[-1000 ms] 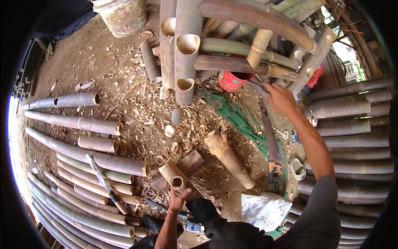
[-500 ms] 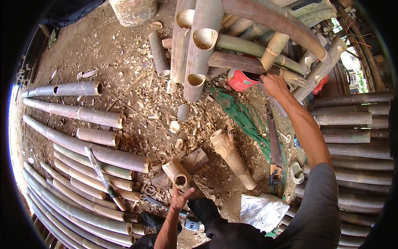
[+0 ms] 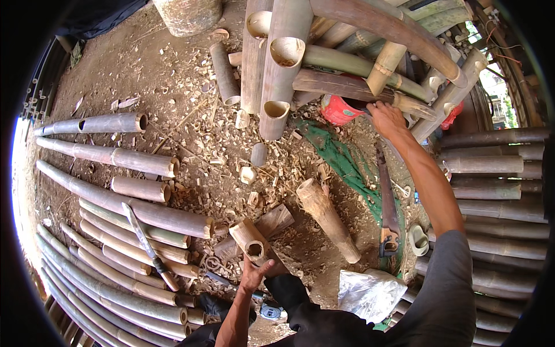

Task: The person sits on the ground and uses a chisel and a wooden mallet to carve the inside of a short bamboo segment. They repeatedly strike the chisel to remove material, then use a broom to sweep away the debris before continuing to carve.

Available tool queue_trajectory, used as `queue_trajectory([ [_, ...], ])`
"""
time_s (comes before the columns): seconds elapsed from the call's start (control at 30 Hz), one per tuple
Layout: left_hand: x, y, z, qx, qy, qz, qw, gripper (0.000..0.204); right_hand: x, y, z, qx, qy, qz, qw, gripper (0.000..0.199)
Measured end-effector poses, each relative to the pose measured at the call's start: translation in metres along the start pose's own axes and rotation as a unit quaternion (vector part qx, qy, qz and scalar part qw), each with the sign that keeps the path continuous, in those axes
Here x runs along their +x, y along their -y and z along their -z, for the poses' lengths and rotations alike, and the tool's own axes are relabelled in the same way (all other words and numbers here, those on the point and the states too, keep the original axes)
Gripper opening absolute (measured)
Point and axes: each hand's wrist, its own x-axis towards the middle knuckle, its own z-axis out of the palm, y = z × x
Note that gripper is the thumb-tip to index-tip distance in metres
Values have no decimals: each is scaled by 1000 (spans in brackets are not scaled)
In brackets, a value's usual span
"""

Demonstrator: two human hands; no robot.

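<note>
And there was the left hand (image 3: 255, 275), low in the middle, clasped on the near side of a short bamboo section (image 3: 245, 232), thumb stretched across just below its dark cut hole! That section lay tilted over the ground in front of the person, its pale open end pointing away, a dark wooden block (image 3: 278, 221) running crosswise beside it.

Far up and to the right, the right arm was at full reach! The right hand (image 3: 386, 120) was at a red bucket (image 3: 339, 110), fingers bent near its rim beneath the stacked bamboo; whether they gripped anything could not be told.

Between the two hands lay a stout pale log (image 3: 328, 220), chips strewn all around. Over to its right, a handsaw (image 3: 388, 199) stretched beside green netting (image 3: 338, 159), handle toward the person. And on the left, a long knife (image 3: 139, 230) rested slantwise across a row of bamboo poles (image 3: 115, 199)!
</note>
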Motion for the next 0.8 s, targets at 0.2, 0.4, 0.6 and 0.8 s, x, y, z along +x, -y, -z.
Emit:
queue_trajectory([
  [0.2,-2,-12,-5,-13,2,10,1000,80,-52,15,21,170,-52,-65,982,34],
  [0.4,-5,-12,0,1,-8,-15,1000,81,-160,71,12,418,15,-71,905,30],
  [0.6,-1,3,0,-28,-2,-1,1000,79,-251,150,-58,490,245,-239,802,54],
  [0.8,0,5,2,-7,-2,-8,1000,75,-309,181,-123,333,82,-192,920,79],
])
